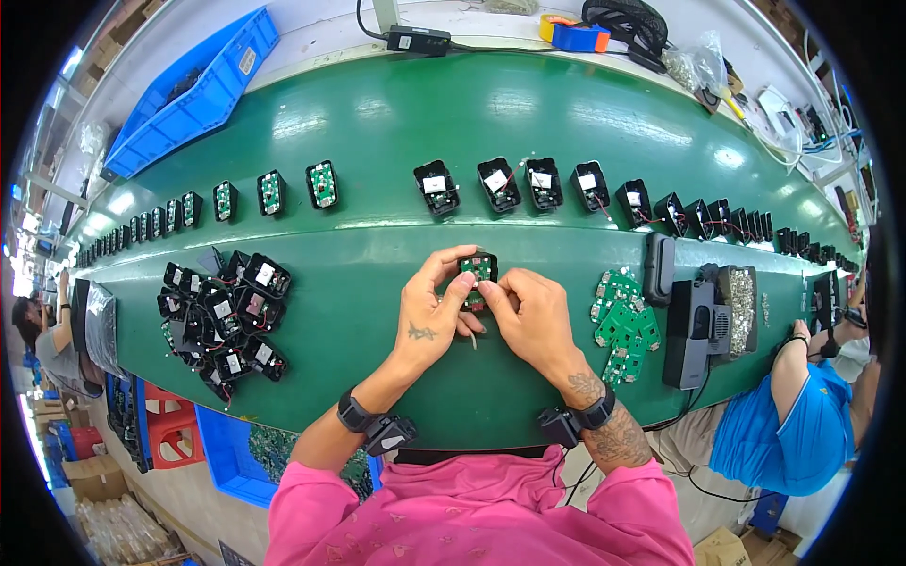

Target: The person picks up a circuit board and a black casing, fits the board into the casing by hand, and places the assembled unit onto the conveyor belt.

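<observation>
In the middle of the bench, I hold a small black plastic housing with a green circuit board [478,268] in its open top. The fingers of my left hand [432,307] wrap around the housing's left side and underneath, with the thumb on the board. From the right, my right hand [533,316] grips it too, its thumb against the board's lower edge. Nearest to my right hand lies a loose pile of green circuit boards [623,321]. On the left is a heap of black housings [226,316] with white parts and red wires inside.
Across the green bench [377,123], housings with boards [322,185] line up on the left, and open wired housings [499,184] on the right. A black device [691,335] stands beside a tray of small metal parts [741,311]. A blue bin [193,94] sits far left; co-workers sit at both sides.
</observation>
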